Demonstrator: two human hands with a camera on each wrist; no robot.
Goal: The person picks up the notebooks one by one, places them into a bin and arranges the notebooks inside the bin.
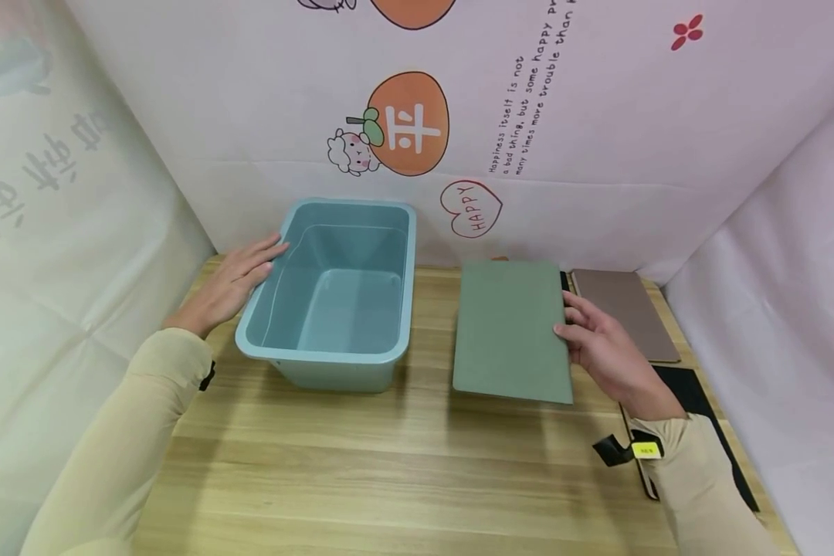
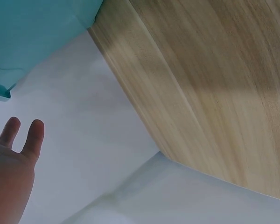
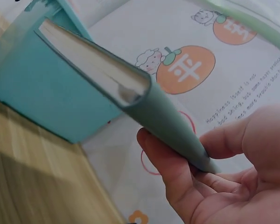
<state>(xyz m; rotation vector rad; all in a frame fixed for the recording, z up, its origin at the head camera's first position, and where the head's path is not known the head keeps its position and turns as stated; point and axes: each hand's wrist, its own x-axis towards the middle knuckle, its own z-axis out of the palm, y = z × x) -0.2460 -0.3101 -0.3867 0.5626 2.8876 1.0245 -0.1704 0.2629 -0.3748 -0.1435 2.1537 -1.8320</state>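
Observation:
A green hardcover notebook [image 1: 510, 332] is pinched along its spine by my right hand [image 1: 608, 351], thumb on the upper cover and fingers beneath. The right wrist view shows its pale page block [image 3: 98, 65] and rounded spine, raised above the tabletop. To its left stands a blue plastic bin [image 1: 323, 358], with only its bare floor showing inside. My left hand [image 1: 229, 286] rests on the bin's left rim with fingers straight. In the left wrist view, two fingers of the left hand [image 2: 14, 172] stick up just below the bin's edge.
At the right of the wooden table [image 1: 389, 479] lie a brown notebook [image 1: 622, 313] and a black notebook [image 1: 695, 409], the latter partly under my right forearm. A printed white cloth [image 1: 563, 100] hangs behind, and white cloth walls flank both sides.

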